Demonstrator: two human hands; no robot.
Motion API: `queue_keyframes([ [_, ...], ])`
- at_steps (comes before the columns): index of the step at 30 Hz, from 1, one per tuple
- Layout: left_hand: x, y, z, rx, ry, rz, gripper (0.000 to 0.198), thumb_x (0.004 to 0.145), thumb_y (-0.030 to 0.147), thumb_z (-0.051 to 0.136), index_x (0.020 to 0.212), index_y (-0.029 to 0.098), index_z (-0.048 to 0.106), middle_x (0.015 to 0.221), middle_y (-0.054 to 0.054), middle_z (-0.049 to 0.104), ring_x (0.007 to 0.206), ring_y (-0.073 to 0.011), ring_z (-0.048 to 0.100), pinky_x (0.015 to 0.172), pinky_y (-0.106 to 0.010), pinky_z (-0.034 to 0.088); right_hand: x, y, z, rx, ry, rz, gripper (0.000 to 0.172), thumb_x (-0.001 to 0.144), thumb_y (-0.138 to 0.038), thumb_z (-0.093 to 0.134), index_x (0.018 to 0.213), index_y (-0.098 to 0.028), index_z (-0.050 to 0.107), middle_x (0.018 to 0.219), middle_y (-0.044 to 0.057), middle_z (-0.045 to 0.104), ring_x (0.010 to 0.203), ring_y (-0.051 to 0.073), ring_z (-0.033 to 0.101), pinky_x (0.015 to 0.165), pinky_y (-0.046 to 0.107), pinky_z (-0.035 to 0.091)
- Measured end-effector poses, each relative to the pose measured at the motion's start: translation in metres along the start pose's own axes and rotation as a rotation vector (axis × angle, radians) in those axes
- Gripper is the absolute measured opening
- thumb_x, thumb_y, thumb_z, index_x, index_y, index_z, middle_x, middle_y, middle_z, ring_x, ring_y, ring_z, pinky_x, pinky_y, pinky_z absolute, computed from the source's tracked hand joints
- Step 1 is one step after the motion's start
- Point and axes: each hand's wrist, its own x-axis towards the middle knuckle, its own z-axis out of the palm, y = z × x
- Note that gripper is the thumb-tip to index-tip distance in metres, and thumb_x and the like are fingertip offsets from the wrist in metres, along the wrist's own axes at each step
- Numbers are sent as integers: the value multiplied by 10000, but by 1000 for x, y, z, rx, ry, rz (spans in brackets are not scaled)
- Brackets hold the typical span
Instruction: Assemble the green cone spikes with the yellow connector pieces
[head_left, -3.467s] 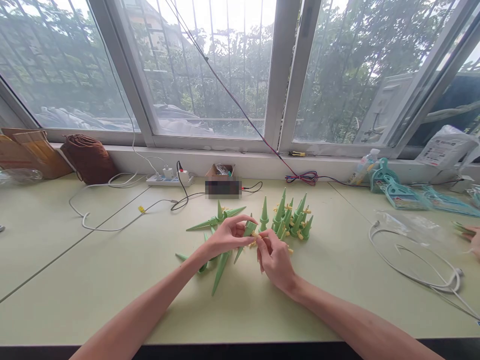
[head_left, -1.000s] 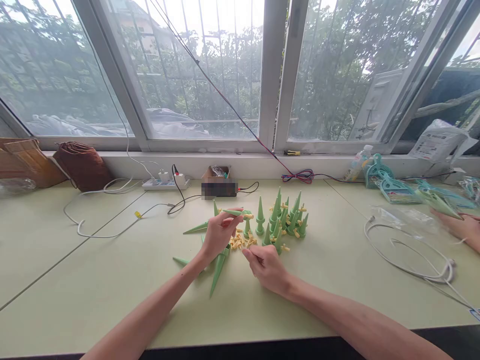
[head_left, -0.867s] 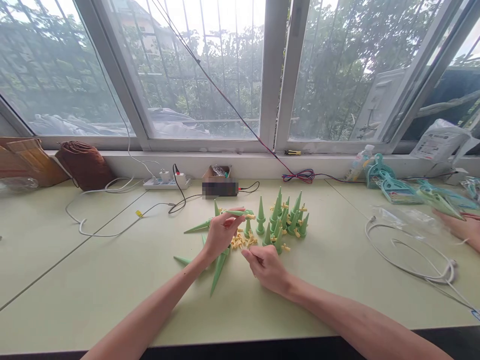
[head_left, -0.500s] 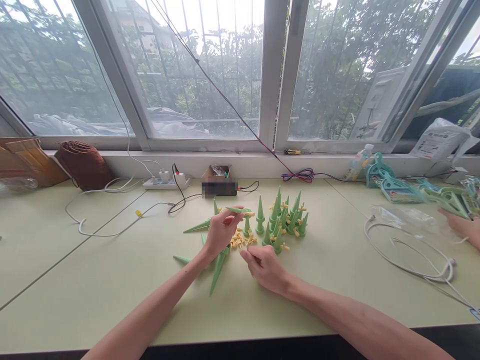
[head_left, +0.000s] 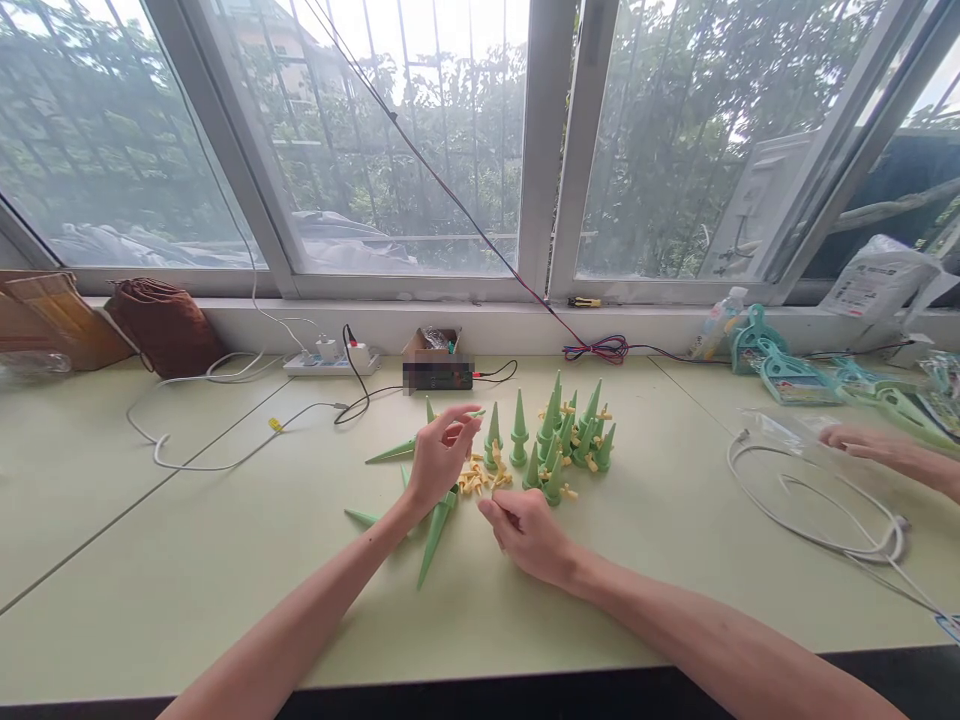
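Showing the left hand point(head_left: 439, 458), fingers loosely curled just beside an upright green spike point(head_left: 493, 437); whether its grip holds anything cannot be told. Right hand point(head_left: 531, 530) pinched shut near the yellow pieces point(head_left: 476, 482) on the counter point(head_left: 225, 540), contents hidden. Likely hazards: a brushing finger toppling the close-packed standing spikes point(head_left: 570, 440); the left wrist rolling the lying spike point(head_left: 433, 528); pieces scattering.

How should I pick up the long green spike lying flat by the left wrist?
Take the long green spike by its thick far half, coming down from above, fingers on both sides. It lies flat on the table, and its thin point, aimed at the near edge, is probably too slim to pinch well.
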Motion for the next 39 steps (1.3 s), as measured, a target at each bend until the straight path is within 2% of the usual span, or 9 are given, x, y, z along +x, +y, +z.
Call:
queue_keyframes([
  [9,-1,1,-3,151,36,44,237,926,388,556,969,176,655,749,-10,624,580,-101,590,519,-192,486,2,-2,-2,-15,30,15,370,981,-343,442,652,-212,336,495,-67,395,455,82,336,490,226,264],
  [12,-4,3,-3,322,68,185,225,941,352,527,950,174,666,792,-26,667,664,-119,625,592,-206,511,2,-1,-2,-8,36,5,285,965,-307,464,705,-208,399,520,-69,418,459,83,342,493,221,273],
  [17,-4,15,-8,532,113,451,183,945,253,514,894,162,664,713,-8,639,514,-77,480,538,-196,432,1,0,-1,-14,28,-18,194,943,-252,479,756,-197,485,539,-69,427,470,86,355,503,213,287],
  [21,-8,26,-18,626,97,543,157,934,209,520,838,171,638,631,21,583,501,-80,440,530,-195,392,1,-1,-1,-33,12,-52,201,919,-227,505,721,-192,492,538,-72,396,482,84,343,508,206,280],
  [23,-15,29,-23,695,19,491,178,937,209,502,814,177,626,648,18,603,512,-85,473,530,-196,383,1,-2,-2,-52,-13,-76,229,905,-210,517,682,-190,470,535,-71,393,486,81,343,513,202,281],
  [27,-35,33,-32,995,-258,250,242,941,225,461,751,191,608,579,21,585,485,-122,507,513,-232,339,0,-3,-1,-129,-75,-147,265,895,-186,524,641,-186,451,544,-61,418,500,84,366,531,203,289],
  [30,-46,35,-35,1170,-437,102,262,949,239,445,736,190,589,609,-12,620,532,-173,584,512,-262,308,-1,-3,-1,-247,-39,-146,277,913,-187,511,638,-185,473,564,-39,472,522,99,405,548,216,302],
  [35,-56,39,-31,1268,-586,-45,141,939,270,498,957,188,611,762,-65,706,675,-258,681,540,-284,349,2,-5,-4,-414,94,-59,176,938,-178,480,829,-174,617,761,31,637,625,145,559,612,238,393],
  [39,-60,40,-27,1284,-640,-91,217,913,209,513,1115,188,591,800,-84,704,700,-271,693,566,-300,407,2,-8,-7,-437,126,-58,219,950,-163,457,1076,-165,636,958,80,672,785,187,653,710,264,484],
])
